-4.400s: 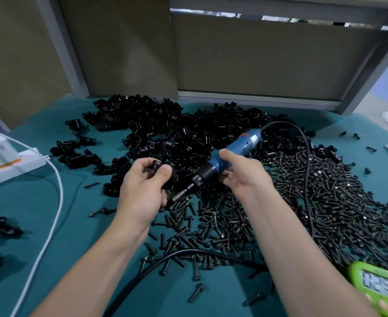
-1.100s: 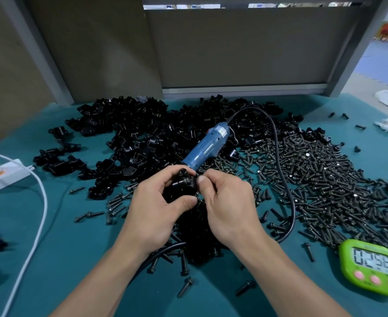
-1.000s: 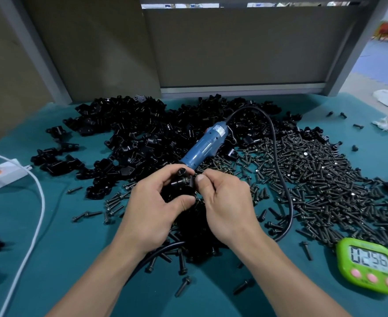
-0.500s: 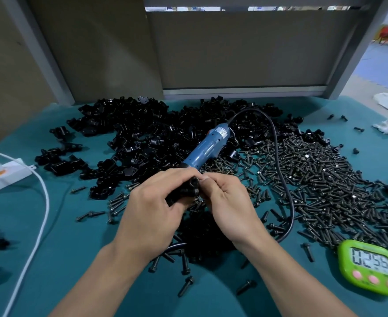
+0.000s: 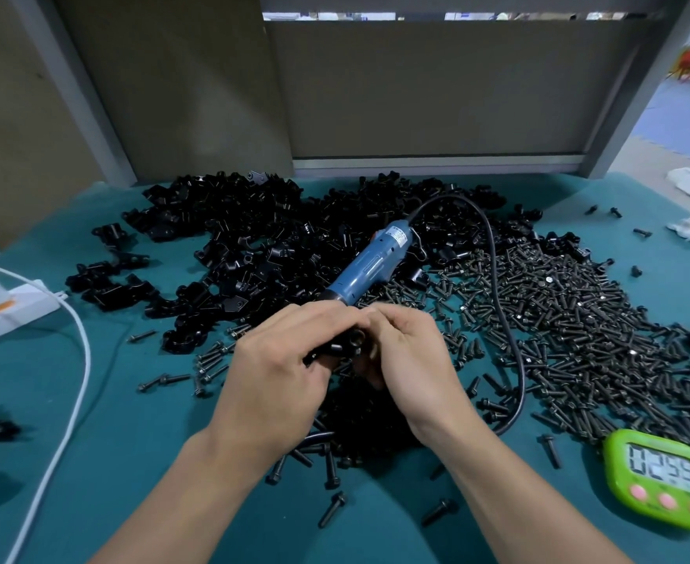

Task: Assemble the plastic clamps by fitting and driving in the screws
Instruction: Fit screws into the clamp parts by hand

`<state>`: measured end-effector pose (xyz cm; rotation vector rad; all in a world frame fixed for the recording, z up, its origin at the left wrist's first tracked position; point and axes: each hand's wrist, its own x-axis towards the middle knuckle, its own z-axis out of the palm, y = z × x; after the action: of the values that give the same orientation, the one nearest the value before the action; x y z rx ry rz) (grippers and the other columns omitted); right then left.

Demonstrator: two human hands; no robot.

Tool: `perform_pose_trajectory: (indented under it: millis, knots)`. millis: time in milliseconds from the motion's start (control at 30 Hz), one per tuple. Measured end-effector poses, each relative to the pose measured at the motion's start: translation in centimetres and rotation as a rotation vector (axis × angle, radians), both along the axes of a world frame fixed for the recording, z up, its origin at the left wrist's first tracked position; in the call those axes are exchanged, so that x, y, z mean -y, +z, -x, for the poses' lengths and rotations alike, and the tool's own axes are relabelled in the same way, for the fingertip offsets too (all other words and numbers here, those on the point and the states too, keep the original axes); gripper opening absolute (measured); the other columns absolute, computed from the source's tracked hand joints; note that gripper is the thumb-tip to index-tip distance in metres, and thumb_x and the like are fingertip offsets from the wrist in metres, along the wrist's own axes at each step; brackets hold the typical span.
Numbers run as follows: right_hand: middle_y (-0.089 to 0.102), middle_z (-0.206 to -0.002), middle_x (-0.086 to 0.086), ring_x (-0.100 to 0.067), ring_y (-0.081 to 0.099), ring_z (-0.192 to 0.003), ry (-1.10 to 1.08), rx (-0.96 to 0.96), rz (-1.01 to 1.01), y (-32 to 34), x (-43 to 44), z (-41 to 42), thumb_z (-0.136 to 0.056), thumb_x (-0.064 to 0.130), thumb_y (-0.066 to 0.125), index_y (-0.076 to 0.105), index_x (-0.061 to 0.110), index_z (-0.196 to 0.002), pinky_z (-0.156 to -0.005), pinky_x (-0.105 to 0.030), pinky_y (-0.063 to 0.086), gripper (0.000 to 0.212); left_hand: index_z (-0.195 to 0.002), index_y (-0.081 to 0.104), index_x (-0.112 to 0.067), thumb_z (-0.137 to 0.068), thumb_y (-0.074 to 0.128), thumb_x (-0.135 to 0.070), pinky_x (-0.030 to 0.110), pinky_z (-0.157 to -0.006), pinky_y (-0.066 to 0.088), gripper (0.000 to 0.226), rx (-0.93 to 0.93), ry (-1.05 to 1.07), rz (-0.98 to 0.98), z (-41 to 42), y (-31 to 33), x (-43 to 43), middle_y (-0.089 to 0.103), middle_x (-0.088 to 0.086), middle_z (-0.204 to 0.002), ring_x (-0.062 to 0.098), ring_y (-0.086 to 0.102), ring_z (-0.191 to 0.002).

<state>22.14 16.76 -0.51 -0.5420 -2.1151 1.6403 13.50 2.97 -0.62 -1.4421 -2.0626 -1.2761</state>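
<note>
While left hand (image 5: 270, 384) and right hand (image 5: 412, 360) pinch one black clamp (image 5: 345, 344) mid-table, blue electric screwdriver (image 5: 370, 266) lies just beyond on teal mat (image 5: 91, 441), clamp heap (image 5: 254, 238) far, screws (image 5: 579, 319) right, green timer (image 5: 664, 480) near right.

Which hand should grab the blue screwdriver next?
Probably the right hand: only its fingertips pinch the clamp, which the left hand wraps, and the screwdriver lies just beyond, handle slanting rightward.

My green timer (image 5: 664, 480), at the near right of the worktop (image 5: 132, 441), shows the digits 0255 on its grey display. The pale label on my blue screwdriver (image 5: 370, 270) carries print too small to read.
</note>
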Motion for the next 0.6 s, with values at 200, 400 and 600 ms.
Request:
perform_pose_trajectory:
  millis: [200,400,600]
  knots:
    - [0.057,-0.06,0.009,-0.004,0.047,-0.054,-0.047,-0.02,-0.31,0.1,-0.1,-0.1,-0.107,0.023,0.052,0.062,0.025,-0.075,-0.052,-0.018,0.037,0.034,-0.109,0.077,-0.038,-0.073,0.083,0.013,0.008,-0.089,0.05,0.063,0.303,-0.02,-0.091,-0.2,0.0,-0.5,0.074,-0.025,-0.111,-0.001,0.069,-0.108]
    - [0.056,-0.057,0.007,-0.009,0.05,-0.055,0.009,-0.002,-0.003,0.3,0.0,0.1,-0.109,0.026,0.044,0.065,0.015,-0.078,-0.055,-0.029,0.039,0.039,-0.115,0.078,-0.021,-0.065,0.074,0.029,0.022,-0.098,0.053,0.071,-0.043,-0.011,-0.068,0.3,-0.4,-0.2,0.074,-0.01,-0.116,0.008,0.068,-0.112]
    - [0.053,-0.058,0.003,-0.016,0.046,-0.055,-0.026,0.052,0.019,0.0,0.0,0.5,-0.108,0.034,0.048,0.058,0.01,-0.068,-0.058,-0.034,0.039,0.048,-0.113,0.078,-0.022,-0.07,0.074,0.025,0.027,-0.09,0.057,0.064,-0.084,-0.063,-0.065,0.0,-0.1,-0.1,0.073,-0.014,-0.116,0.011,0.069,-0.103]
